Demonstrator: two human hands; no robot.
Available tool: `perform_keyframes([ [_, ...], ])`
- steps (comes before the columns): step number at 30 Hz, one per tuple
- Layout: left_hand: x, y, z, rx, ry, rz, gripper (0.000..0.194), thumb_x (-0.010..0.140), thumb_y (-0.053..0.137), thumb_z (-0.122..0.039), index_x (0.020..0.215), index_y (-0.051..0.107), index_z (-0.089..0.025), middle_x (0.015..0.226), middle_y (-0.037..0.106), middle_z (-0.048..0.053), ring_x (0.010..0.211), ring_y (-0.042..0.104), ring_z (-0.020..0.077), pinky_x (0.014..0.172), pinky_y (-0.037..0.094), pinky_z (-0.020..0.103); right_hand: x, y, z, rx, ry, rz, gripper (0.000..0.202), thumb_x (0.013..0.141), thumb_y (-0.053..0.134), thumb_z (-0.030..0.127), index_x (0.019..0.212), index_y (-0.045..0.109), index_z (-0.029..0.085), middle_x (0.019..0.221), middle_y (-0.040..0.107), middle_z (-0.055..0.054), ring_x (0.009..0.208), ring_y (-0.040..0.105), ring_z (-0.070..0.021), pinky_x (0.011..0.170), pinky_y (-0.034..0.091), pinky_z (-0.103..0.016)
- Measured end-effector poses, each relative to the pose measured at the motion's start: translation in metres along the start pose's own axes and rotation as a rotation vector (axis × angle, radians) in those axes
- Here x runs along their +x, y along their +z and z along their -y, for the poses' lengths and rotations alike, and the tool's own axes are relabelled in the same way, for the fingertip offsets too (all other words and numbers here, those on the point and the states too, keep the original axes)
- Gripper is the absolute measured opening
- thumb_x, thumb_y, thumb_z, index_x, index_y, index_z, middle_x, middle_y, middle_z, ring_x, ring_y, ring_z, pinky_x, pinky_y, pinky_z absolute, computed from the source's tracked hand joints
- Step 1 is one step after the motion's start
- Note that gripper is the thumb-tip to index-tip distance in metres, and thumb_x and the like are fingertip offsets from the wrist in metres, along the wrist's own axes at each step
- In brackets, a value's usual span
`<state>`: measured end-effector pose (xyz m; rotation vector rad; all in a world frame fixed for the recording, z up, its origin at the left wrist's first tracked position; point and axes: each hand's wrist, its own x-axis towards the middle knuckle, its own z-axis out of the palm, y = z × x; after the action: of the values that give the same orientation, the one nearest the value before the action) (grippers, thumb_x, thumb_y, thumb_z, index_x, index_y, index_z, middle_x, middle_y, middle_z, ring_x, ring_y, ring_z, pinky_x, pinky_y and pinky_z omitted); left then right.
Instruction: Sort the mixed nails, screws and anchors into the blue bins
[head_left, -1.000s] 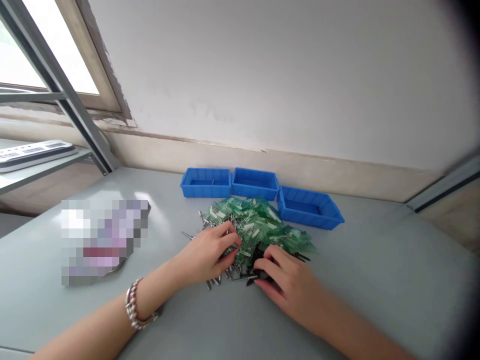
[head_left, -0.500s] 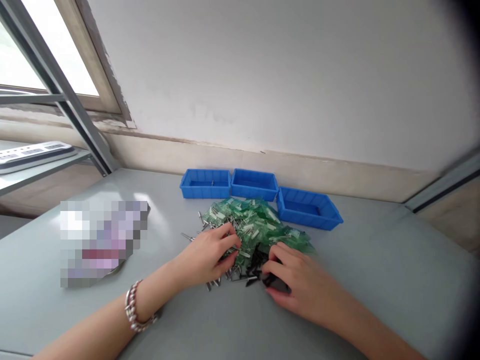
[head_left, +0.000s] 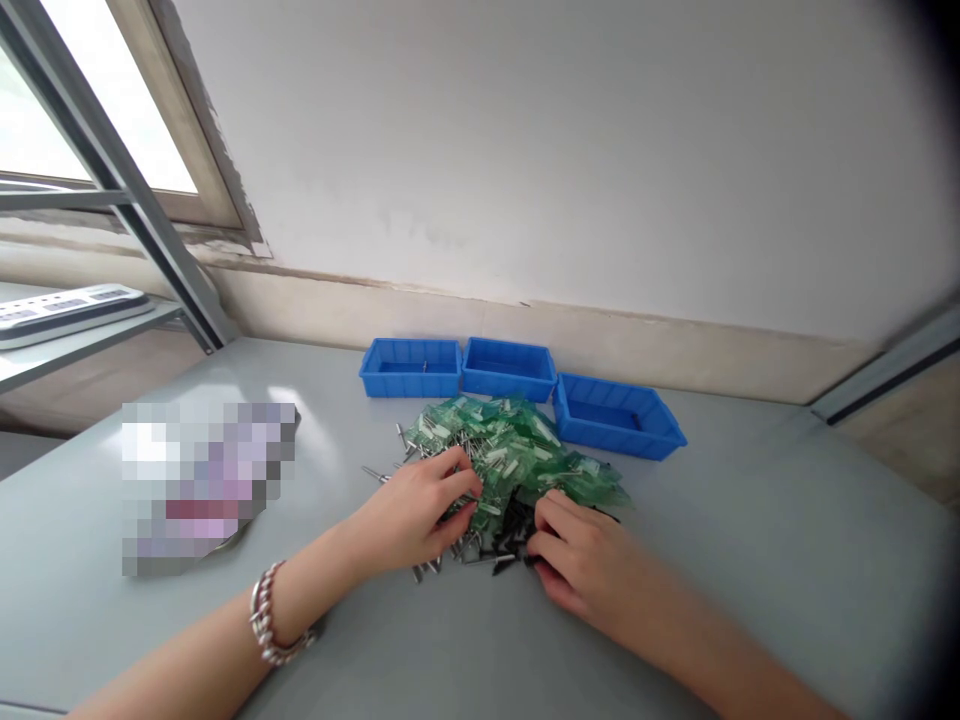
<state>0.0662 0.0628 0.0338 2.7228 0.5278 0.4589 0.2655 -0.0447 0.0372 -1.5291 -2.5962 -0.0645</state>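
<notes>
Two bare hands reach into one low heap. The left hand (head_left: 431,505) is curved over silver metal pieces (head_left: 466,550), with a gap showing between its thumb and forefinger; I cannot tell whether anything is pinched there. These pieces are thin, straight and shiny, lying at crossed angles below the fingers and poking out beyond the knuckles. The right hand (head_left: 581,555) is curled, fingertips close to the thumb, at the edge of some black pieces (head_left: 512,525); whether it grips one is hidden. Those are dark, slim and jumbled, filling the space between both hands. Just beyond the fingertips spread green packets (head_left: 517,450), crumpled and translucent, with whitish strips. Farther out from the grip stand three blue bins (head_left: 412,383), the leftmost holding a small silvery bit.
</notes>
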Motion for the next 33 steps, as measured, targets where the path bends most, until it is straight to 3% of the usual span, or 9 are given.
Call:
perform_keyframes([
  [5,0.0,0.0,0.0,0.0,-0.007,0.002,0.012,0.084,0.039,-0.018,0.091,0.05,-0.017,0.09,0.048,0.005,0.072,0.051,0.0142,0.064,0.044,0.026,-0.001,0.001,-0.002,0.174,0.048,-0.048,0.015,0.074,0.051,0.006,0.077,0.061,0.016,0.078,0.052,-0.004,0.075,0.05,-0.0153,0.061,0.043,-0.025],
  [9,0.0,0.001,0.001,0.007,0.001,0.001,0.013,0.085,0.039,-0.018,0.091,0.049,-0.018,0.09,0.048,0.005,0.072,0.051,0.0144,0.064,0.044,0.027,0.0,-0.004,-0.016,0.401,0.149,-0.187,0.017,0.08,0.046,0.011,0.085,0.061,0.018,0.08,0.054,-0.003,0.07,0.052,-0.0113,0.062,0.042,-0.022],
  [14,-0.001,0.002,0.002,-0.001,-0.002,0.013,0.012,0.085,0.038,-0.017,0.091,0.048,-0.018,0.091,0.048,0.006,0.07,0.051,0.0138,0.064,0.043,0.026,-0.001,-0.012,-0.058,0.252,0.337,-0.487,0.014,0.081,0.046,0.018,0.083,0.06,0.017,0.07,0.053,-0.002,0.057,0.047,-0.0113,0.055,0.039,-0.023],
  [18,-0.001,0.003,0.002,-0.004,-0.005,0.015,0.012,0.085,0.038,-0.017,0.091,0.048,-0.019,0.091,0.048,0.005,0.071,0.051,0.0138,0.064,0.043,0.026,-0.011,-0.013,-0.093,0.069,0.563,-0.622,0.016,0.08,0.047,0.025,0.081,0.061,0.017,0.061,0.047,0.001,0.052,0.043,-0.0112,0.055,0.038,-0.024],
  [24,0.0,0.003,0.002,0.011,0.0,0.007,0.013,0.085,0.037,-0.016,0.091,0.048,-0.019,0.091,0.048,0.005,0.07,0.051,0.0137,0.062,0.042,0.025,-0.024,-0.005,-0.126,0.004,0.671,-0.678,0.024,0.079,0.044,0.033,0.078,0.06,0.016,0.057,0.046,0.001,0.05,0.043,-0.0115,0.053,0.037,-0.025],
  [33,-0.002,0.001,0.0,0.021,0.008,-0.001,0.014,0.083,0.041,-0.018,0.093,0.051,-0.018,0.092,0.05,0.005,0.071,0.052,0.0133,0.066,0.044,0.025,-0.027,0.0,-0.133,-0.013,0.65,-0.622,0.035,0.078,0.04,0.044,0.081,0.062,0.017,0.063,0.051,-0.002,0.05,0.044,-0.0134,0.051,0.036,-0.028],
])
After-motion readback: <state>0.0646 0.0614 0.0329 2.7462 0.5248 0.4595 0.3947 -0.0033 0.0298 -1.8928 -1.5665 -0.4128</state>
